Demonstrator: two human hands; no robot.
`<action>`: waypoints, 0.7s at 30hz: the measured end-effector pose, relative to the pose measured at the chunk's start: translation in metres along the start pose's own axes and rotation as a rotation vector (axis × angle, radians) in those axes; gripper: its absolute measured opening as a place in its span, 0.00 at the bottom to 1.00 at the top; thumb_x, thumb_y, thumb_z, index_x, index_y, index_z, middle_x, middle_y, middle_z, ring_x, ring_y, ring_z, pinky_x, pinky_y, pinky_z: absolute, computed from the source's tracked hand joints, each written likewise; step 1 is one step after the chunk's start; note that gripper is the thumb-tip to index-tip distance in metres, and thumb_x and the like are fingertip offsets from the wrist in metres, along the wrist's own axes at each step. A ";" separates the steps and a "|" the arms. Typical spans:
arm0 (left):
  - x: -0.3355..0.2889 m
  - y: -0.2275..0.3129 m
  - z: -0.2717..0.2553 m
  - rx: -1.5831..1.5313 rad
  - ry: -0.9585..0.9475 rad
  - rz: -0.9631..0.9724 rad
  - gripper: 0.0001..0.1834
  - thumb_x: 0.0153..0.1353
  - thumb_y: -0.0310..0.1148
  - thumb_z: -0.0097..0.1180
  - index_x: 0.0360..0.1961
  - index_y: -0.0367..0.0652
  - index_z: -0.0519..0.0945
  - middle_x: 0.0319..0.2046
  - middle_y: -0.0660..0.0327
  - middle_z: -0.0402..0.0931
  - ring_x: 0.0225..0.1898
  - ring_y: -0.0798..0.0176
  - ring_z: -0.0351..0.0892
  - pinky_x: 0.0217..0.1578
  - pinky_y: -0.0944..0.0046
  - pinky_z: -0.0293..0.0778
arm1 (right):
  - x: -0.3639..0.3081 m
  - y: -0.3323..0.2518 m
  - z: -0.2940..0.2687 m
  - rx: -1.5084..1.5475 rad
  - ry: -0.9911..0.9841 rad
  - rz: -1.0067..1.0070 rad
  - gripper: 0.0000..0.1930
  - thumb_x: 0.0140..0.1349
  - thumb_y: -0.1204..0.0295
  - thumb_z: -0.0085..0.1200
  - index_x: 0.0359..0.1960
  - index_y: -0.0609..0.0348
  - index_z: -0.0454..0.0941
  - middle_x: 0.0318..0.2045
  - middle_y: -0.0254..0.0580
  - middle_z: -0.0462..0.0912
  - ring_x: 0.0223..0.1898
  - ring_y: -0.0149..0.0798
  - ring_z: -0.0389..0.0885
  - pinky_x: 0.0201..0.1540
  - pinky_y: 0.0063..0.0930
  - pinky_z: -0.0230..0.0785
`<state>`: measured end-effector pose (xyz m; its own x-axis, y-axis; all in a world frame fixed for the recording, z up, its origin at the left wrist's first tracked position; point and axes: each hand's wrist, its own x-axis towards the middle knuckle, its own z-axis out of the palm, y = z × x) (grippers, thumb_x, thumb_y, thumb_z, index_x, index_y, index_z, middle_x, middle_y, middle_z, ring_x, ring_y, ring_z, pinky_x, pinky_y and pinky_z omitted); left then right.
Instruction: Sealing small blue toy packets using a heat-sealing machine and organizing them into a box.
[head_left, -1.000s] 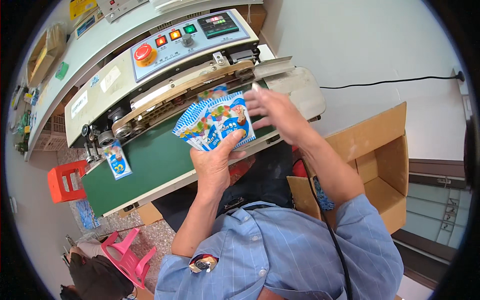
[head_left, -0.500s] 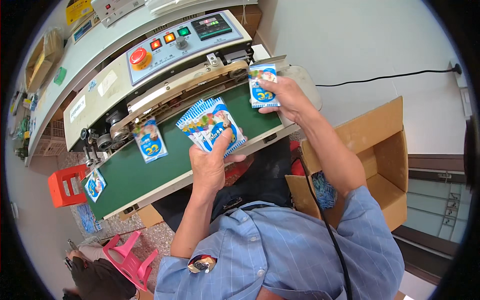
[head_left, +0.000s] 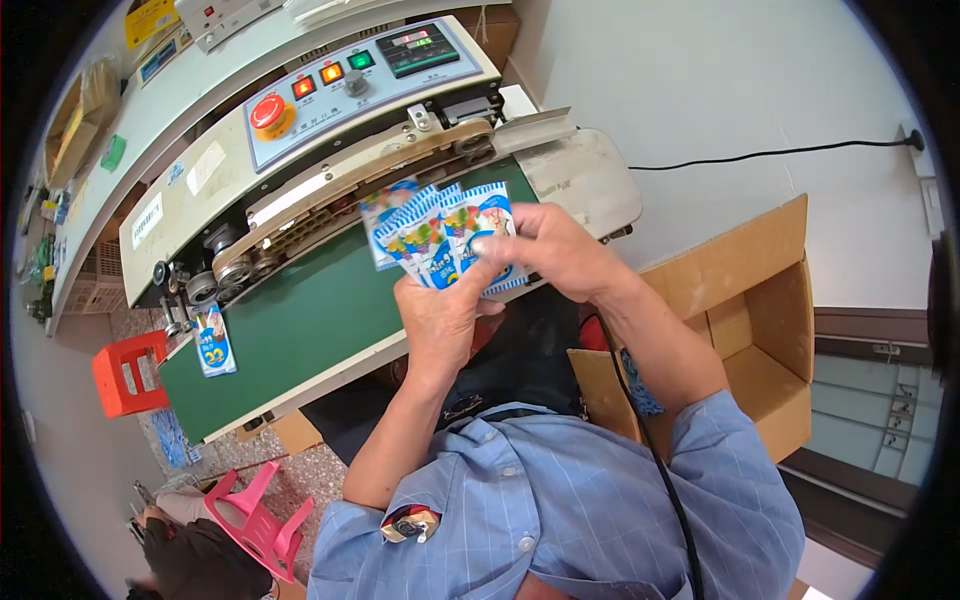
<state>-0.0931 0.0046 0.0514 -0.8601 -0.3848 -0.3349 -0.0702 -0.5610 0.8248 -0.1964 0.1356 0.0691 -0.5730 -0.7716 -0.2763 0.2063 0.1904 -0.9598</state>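
My left hand (head_left: 435, 322) grips a fan of small blue-and-white snack packets (head_left: 420, 235), thumb across their front. My right hand (head_left: 565, 255) is closed on the right edge of the front packet (head_left: 480, 217), its thumb near the left thumb. Behind the fan, a blurred packet (head_left: 380, 208) stands at the sealing slot of a band sealer (head_left: 205, 170), partly hidden. Another packet (head_left: 214, 342) lies at the left end of the green conveyor belt (head_left: 300, 325).
A control panel (head_left: 340, 85) with a red stop button (head_left: 268, 112) tops the sealer. An open cardboard box (head_left: 745, 300) stands at the right, with a black cable (head_left: 645, 430) hanging before it. Red (head_left: 125, 372) and pink (head_left: 255, 515) stools stand at left; a person (head_left: 195, 550) is at lower left.
My right hand has left its packet at the sealer and come to the fan. That packet is now moving left along the slot; another has travelled to the belt's left end.
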 end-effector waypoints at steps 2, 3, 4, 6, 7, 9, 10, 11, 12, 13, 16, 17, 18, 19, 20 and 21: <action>-0.001 -0.002 -0.001 0.054 -0.044 0.052 0.16 0.60 0.30 0.65 0.46 0.33 0.79 0.37 0.57 0.83 0.33 0.64 0.86 0.22 0.68 0.83 | 0.002 0.000 -0.011 0.348 0.159 0.036 0.18 0.69 0.68 0.54 0.56 0.65 0.75 0.45 0.40 0.83 0.47 0.31 0.82 0.46 0.31 0.79; -0.001 0.000 -0.004 0.015 -0.068 -0.003 0.16 0.62 0.32 0.62 0.47 0.32 0.79 0.37 0.55 0.83 0.34 0.62 0.86 0.23 0.67 0.84 | 0.004 0.003 -0.019 0.455 0.242 -0.002 0.18 0.69 0.66 0.54 0.55 0.64 0.75 0.44 0.41 0.84 0.44 0.33 0.84 0.43 0.32 0.82; -0.001 0.001 -0.008 -0.028 -0.091 -0.062 0.16 0.65 0.33 0.59 0.47 0.32 0.79 0.38 0.54 0.83 0.35 0.60 0.87 0.24 0.67 0.84 | 0.003 -0.002 -0.030 0.367 0.298 0.046 0.18 0.69 0.65 0.54 0.55 0.64 0.75 0.43 0.41 0.84 0.42 0.33 0.85 0.40 0.32 0.83; 0.002 0.002 -0.015 -0.026 -0.099 -0.072 0.17 0.69 0.35 0.54 0.49 0.31 0.78 0.39 0.52 0.83 0.36 0.57 0.87 0.24 0.67 0.85 | 0.008 -0.002 -0.049 0.200 0.433 0.111 0.17 0.69 0.64 0.54 0.53 0.63 0.76 0.42 0.40 0.84 0.37 0.31 0.86 0.32 0.30 0.83; 0.002 0.004 -0.017 -0.045 -0.116 -0.083 0.17 0.69 0.36 0.53 0.50 0.30 0.77 0.40 0.51 0.83 0.37 0.57 0.87 0.24 0.67 0.85 | 0.014 0.000 -0.055 0.200 0.436 0.110 0.17 0.69 0.64 0.54 0.53 0.63 0.76 0.42 0.40 0.84 0.37 0.31 0.86 0.32 0.30 0.83; 0.001 0.004 -0.019 -0.029 -0.137 -0.068 0.18 0.69 0.36 0.55 0.51 0.30 0.77 0.41 0.50 0.83 0.37 0.56 0.87 0.23 0.68 0.84 | 0.027 0.003 -0.059 0.145 0.416 0.164 0.17 0.69 0.63 0.54 0.53 0.62 0.76 0.41 0.39 0.84 0.37 0.30 0.85 0.33 0.29 0.83; 0.001 0.005 -0.018 -0.027 -0.138 -0.069 0.18 0.69 0.36 0.55 0.51 0.30 0.77 0.41 0.50 0.83 0.37 0.56 0.87 0.23 0.68 0.84 | 0.034 0.004 -0.056 0.117 0.381 0.185 0.18 0.69 0.63 0.55 0.52 0.64 0.77 0.40 0.38 0.84 0.37 0.30 0.85 0.32 0.30 0.83; 0.000 0.005 -0.017 -0.025 -0.120 -0.076 0.18 0.68 0.35 0.57 0.50 0.30 0.77 0.40 0.50 0.83 0.35 0.57 0.87 0.23 0.68 0.84 | 0.042 0.009 -0.055 0.119 0.382 0.184 0.18 0.69 0.63 0.55 0.52 0.64 0.77 0.40 0.38 0.84 0.37 0.30 0.85 0.32 0.30 0.83; -0.001 0.006 -0.015 -0.024 -0.102 -0.084 0.18 0.66 0.35 0.60 0.50 0.31 0.78 0.40 0.51 0.83 0.34 0.58 0.87 0.22 0.69 0.83 | 0.051 0.018 -0.055 0.145 0.333 0.139 0.18 0.69 0.63 0.55 0.52 0.65 0.77 0.40 0.38 0.84 0.38 0.30 0.85 0.33 0.30 0.82; -0.001 0.006 -0.014 -0.023 -0.104 -0.084 0.18 0.66 0.35 0.60 0.50 0.31 0.78 0.40 0.51 0.83 0.34 0.58 0.87 0.22 0.69 0.83 | 0.058 0.025 -0.052 0.171 0.283 0.093 0.18 0.69 0.64 0.55 0.51 0.67 0.77 0.40 0.38 0.84 0.38 0.30 0.85 0.35 0.30 0.82; -0.001 0.004 -0.014 -0.024 -0.017 -0.109 0.17 0.63 0.32 0.65 0.48 0.32 0.79 0.37 0.53 0.84 0.29 0.60 0.87 0.20 0.71 0.82 | 0.053 0.001 -0.030 0.102 0.276 0.163 0.27 0.70 0.53 0.51 0.53 0.71 0.75 0.41 0.45 0.84 0.39 0.36 0.85 0.41 0.29 0.79; 0.000 0.001 -0.014 -0.036 0.001 -0.094 0.17 0.62 0.32 0.65 0.47 0.32 0.79 0.36 0.54 0.84 0.28 0.61 0.86 0.20 0.71 0.81 | 0.044 -0.011 -0.021 0.065 0.277 0.264 0.32 0.71 0.48 0.48 0.54 0.72 0.73 0.42 0.48 0.83 0.40 0.38 0.84 0.42 0.30 0.78; 0.001 0.000 -0.011 -0.052 0.012 -0.082 0.16 0.61 0.31 0.66 0.47 0.33 0.80 0.35 0.54 0.84 0.27 0.62 0.86 0.20 0.72 0.81 | 0.033 -0.011 -0.017 0.045 0.380 0.227 0.39 0.70 0.41 0.40 0.57 0.75 0.70 0.45 0.53 0.82 0.44 0.42 0.83 0.44 0.34 0.78; 0.001 -0.001 -0.009 -0.054 0.014 -0.082 0.16 0.61 0.31 0.66 0.47 0.33 0.80 0.35 0.54 0.84 0.27 0.62 0.86 0.20 0.72 0.81 | 0.023 -0.006 -0.017 0.039 0.378 0.195 0.39 0.71 0.41 0.37 0.59 0.73 0.69 0.46 0.53 0.82 0.46 0.42 0.83 0.46 0.35 0.77; 0.001 -0.002 -0.006 -0.040 -0.003 -0.081 0.16 0.61 0.30 0.66 0.46 0.33 0.80 0.35 0.55 0.84 0.27 0.63 0.86 0.21 0.71 0.81 | 0.015 -0.001 -0.015 0.033 0.377 0.163 0.39 0.72 0.41 0.35 0.60 0.72 0.68 0.48 0.53 0.81 0.47 0.42 0.82 0.47 0.36 0.77; 0.001 -0.003 -0.003 -0.027 -0.026 -0.084 0.15 0.60 0.30 0.66 0.46 0.33 0.80 0.34 0.55 0.84 0.26 0.63 0.86 0.21 0.71 0.81 | 0.003 -0.004 -0.007 0.215 0.272 0.109 0.30 0.73 0.49 0.43 0.58 0.68 0.72 0.47 0.48 0.82 0.45 0.37 0.82 0.49 0.32 0.76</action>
<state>-0.0921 0.0036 0.0472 -0.8644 -0.3169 -0.3903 -0.1295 -0.6099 0.7818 -0.2045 0.1372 0.0720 -0.7226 -0.5582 -0.4078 0.4239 0.1083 -0.8992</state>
